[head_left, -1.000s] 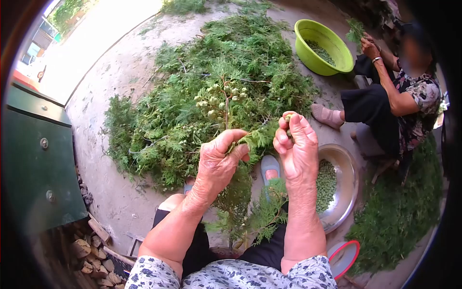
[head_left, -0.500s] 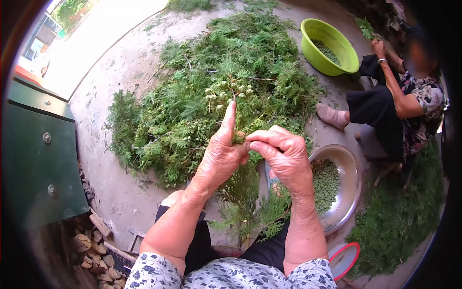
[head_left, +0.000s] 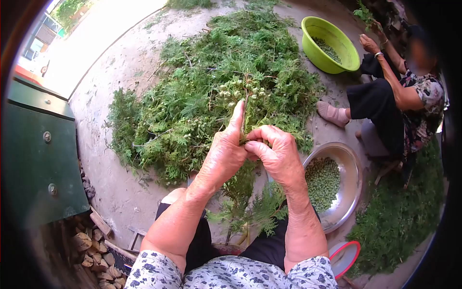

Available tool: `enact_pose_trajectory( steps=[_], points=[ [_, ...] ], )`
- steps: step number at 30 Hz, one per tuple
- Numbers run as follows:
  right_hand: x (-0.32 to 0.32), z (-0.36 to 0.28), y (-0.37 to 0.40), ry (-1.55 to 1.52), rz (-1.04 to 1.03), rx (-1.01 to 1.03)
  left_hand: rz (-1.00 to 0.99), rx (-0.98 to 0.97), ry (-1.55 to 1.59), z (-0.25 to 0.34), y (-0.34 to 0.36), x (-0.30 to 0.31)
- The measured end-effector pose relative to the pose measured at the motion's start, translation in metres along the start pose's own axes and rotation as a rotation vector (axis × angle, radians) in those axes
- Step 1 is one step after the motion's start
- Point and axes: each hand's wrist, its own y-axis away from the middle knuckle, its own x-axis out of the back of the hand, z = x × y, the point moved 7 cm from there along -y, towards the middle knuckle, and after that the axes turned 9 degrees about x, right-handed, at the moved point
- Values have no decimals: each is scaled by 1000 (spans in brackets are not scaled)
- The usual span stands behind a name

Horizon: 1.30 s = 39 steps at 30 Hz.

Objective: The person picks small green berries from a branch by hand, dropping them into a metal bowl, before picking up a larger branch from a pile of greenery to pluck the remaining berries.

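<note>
My left hand is closed round a leafy conifer branch, its index finger stretched along the stem. Pale green seed cones cluster at the branch's upper end, just beyond that fingertip. Thumb and forefinger of my right hand pinch the branch's greenery beside the left hand; the exact bit between the fingertips is partly hidden. The lower foliage hangs over my lap. Close to my right wrist stands a metal basin holding many small green cones.
A large heap of cut conifer branches covers the ground ahead. Beyond the basin sits a person holding a sprig, near a lime-green tub with cones. More greenery lies at right, a green metal box at left, firewood below it.
Both my hands have shifted slightly, carrying the cone-bearing branch a little to the right. My right fingers still pinch beside the left hand. The other person's hands have moved apart.
</note>
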Motion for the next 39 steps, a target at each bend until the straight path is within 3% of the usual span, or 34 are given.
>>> enact_pose_trajectory(
  steps=[2, 4, 8, 10, 11, 13, 14, 15, 17, 22, 24, 25, 28, 30, 33, 36, 38, 39],
  points=[
    [0, 4, 2, 9, -40, -23, -22, 102, -147, -1, 2, 0],
    [2, 2, 2, 93, 1, 93, -6, 78, -159, 0, 1, 0],
    [3, 2, 1, 145, -5, 127, -3, 19, -191, -7, -2, -4],
    [0, 15, 4, -34, -105, -84, -46, 70, -203, -3, 2, -3],
    [3, 13, 5, -35, -105, -84, -88, 120, -216, -3, 3, -3],
    [-5, 20, 13, -480, -166, -314, -67, 80, -164, -13, -1, 1],
    [-5, 21, 14, -482, -168, -313, -46, 40, -112, -14, -3, 4],
    [-2, 22, 14, -619, -73, -307, -43, 119, -94, -13, -3, 5],
    [6, 19, 11, -886, 138, -262, 1, 77, -81, -5, -3, 7],
    [22, 21, 3, -1221, 163, -165, -3, 24, -138, -6, -5, 8],
    [28, 21, 2, -1345, 159, -100, -76, 2, 120, -13, -8, 5],
    [33, 23, 3, -1279, 268, -151, -77, 0, 120, -12, -8, 5],
    [37, 31, 5, -1040, 337, -200, -77, 29, 296, -10, -9, 7],
    [33, 31, 8, -959, 349, -275, -60, 54, 578, -10, -9, 11],
    [21, 25, 9, -453, 210, -328, -62, 25, 613, -1, -10, 19],
    [2, 29, 4, 23, 38, -180, -53, 17, 648, 1, -10, 21],
    [-12, 32, 4, -27, 22, -237, -49, 18, 663, 1, -11, 22],
    [-17, 27, 1, -45, 53, -125, -49, 19, 687, 2, -11, 22]
  ],
)
